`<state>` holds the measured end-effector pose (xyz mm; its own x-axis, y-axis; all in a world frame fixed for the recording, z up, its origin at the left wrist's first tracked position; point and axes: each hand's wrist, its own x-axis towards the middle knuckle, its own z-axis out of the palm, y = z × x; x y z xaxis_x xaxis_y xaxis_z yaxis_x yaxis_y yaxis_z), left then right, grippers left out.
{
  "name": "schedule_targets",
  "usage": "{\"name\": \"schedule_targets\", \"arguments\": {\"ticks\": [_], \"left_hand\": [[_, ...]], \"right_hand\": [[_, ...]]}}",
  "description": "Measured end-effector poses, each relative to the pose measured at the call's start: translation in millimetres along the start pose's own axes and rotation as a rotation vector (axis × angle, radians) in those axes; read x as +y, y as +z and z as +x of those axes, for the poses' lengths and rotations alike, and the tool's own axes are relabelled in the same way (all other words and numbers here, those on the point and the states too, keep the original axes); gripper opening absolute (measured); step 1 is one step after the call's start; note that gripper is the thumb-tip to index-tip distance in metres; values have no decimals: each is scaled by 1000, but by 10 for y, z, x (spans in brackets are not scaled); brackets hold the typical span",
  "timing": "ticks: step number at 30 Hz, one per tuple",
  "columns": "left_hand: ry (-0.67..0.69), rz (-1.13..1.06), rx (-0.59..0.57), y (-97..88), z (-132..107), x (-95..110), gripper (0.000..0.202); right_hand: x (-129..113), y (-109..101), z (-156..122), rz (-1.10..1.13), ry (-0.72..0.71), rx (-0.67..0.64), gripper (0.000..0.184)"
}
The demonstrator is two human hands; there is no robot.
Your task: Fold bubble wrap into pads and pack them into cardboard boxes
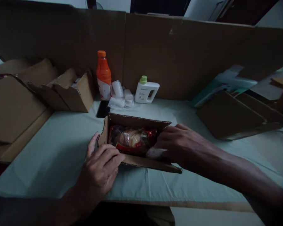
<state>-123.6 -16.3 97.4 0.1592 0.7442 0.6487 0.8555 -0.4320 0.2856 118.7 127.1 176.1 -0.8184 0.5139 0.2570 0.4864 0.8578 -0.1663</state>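
In front of me on the table stands a small open cardboard box (153,164). Inside it lies a clear and red plastic food packet (132,138) with pale, rounded contents. My left hand (103,163) grips the box at its near left corner, fingers bent over the near wall. At the right end, my right hand (171,141) reaches down into the box, its fingers curled and partly hidden. A whitish translucent piece that looks like bubble wrap (155,153) shows under those fingers, beside the packet.
Behind the box are an orange bottle (103,75), bubble wrap rolls (118,94), a dark phone (103,109) and a white green-capped jug (146,92). Cardboard boxes (73,94) line the left. A carton (231,116) with a green-liquid container (221,86) is at right.
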Motion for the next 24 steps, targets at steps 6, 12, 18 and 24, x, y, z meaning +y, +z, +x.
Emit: {"name": "schedule_targets", "arguments": {"ticks": [6,12,18,24], "left_hand": [[5,9,-8,48,44,-25,34],[-82,-1,290,49,-129,-113,59],[-705,-500,145,471,-572,-365,66],[-912,-781,63,749,-557,-457,59]], "right_hand": [[-31,369,146,-131,-151,-262,25],[85,-121,-305,-74,24,93,22],[217,457,-1132,190,487,294,39],[-7,1433,-764,441,463,317,27]]}}
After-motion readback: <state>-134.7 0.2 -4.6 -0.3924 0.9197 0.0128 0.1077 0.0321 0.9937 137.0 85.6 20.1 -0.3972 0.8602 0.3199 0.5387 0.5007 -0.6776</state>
